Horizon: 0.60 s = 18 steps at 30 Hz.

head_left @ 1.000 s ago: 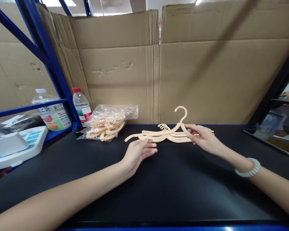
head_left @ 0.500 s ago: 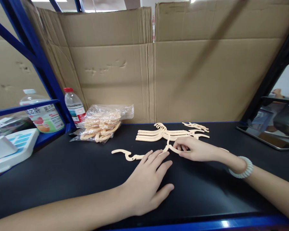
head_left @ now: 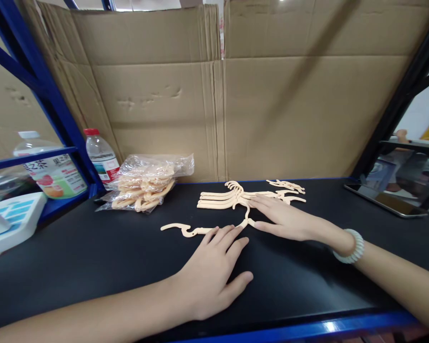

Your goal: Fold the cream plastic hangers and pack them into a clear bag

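While cardboard (head_left: 307, 105) walled the back edge (head_left: 321, 179), the black tabletop (head_left: 110, 262) ran to its blue front rim (head_left: 329, 326), leaving room near the front. The left hand (head_left: 216, 276) lay with fingers spread, the right hand (head_left: 286, 219) with fingers straight, neither visibly grasping. Stacked hangers (head_left: 216, 200) lay behind one cream hanger (head_left: 203, 231) under the fingers.

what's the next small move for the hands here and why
Probably slide the near hanger back slightly, toward the hanger stack: it lies in front of the stack, and the left hand and right hand are spread over its two sides.
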Tool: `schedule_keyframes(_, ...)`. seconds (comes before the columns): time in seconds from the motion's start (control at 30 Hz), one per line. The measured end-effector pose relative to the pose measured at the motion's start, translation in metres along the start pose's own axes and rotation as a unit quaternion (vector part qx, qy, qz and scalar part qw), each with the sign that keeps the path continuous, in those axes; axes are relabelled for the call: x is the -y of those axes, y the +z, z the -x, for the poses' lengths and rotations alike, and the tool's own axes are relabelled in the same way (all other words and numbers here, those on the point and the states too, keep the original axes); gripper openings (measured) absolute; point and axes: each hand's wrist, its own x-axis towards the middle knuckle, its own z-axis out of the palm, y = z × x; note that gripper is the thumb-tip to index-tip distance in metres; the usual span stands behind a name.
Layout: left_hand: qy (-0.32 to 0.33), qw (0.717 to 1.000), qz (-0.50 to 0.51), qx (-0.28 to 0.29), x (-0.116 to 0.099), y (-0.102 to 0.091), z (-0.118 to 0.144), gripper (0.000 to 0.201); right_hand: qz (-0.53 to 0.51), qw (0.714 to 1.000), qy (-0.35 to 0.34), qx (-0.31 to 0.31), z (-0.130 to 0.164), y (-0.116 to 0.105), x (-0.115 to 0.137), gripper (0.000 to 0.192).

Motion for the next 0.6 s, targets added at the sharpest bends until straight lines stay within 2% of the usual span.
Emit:
schedule_keyframes(0.1, 0.000, 1.000, 0.001, 0.001, 0.002, 0.002, 0.001, 0.052, 0.001, 0.995, 0.055, 0.078, 0.001, 0.010, -0.005, 0.080)
schedule_keyframes(0.17, 0.004, 1.000, 0.003, -0.003, 0.003, 0.005, 0.001, 0.052, 0.004, 0.993, 0.075, 0.094, 0.000, 0.015, -0.008, 0.084)
schedule_keyframes(0.5, 0.011, 0.999, 0.036, -0.001, 0.011, 0.005, -0.005, 0.053, 0.000, 0.996, 0.071, 0.056, -0.007, 0.022, -0.014, 0.081)
schedule_keyframes(0.6, 0.011, 0.999, 0.044, -0.005, 0.013, 0.006, -0.005, 0.053, -0.006, 0.999, 0.050, 0.014, -0.011, 0.020, -0.018, 0.073)
